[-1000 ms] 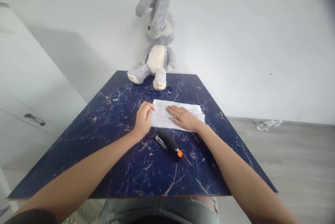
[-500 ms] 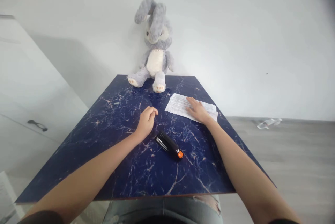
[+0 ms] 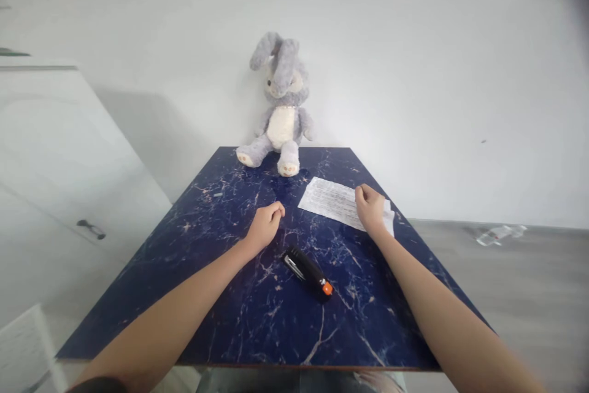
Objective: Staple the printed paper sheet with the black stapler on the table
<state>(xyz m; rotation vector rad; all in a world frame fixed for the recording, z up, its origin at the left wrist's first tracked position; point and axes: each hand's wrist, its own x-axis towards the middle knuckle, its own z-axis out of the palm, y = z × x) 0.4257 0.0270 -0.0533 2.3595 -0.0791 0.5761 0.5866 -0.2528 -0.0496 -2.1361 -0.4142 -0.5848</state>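
Note:
My left hand (image 3: 265,225) rests on the dark blue marbled table (image 3: 239,295) with its fingers curled in and nothing visible in them. My right hand (image 3: 370,208) lies on the near right part of a printed white paper sheet (image 3: 330,200), fingers curled into a loose fist. A black stapler (image 3: 307,270) with an orange end lies on the table between my two forearms, closer to me than both hands.
A grey plush rabbit (image 3: 280,111) sits at the table's far edge against the white wall. A white cabinet (image 3: 55,154) with a dark handle stands at the left. A clear plastic bottle (image 3: 499,235) lies on the grey floor at the right.
My right hand slid the paper from the table's middle to the far right, then curled from flat into a fist. My left hand let go of the paper. The view tilted upward.

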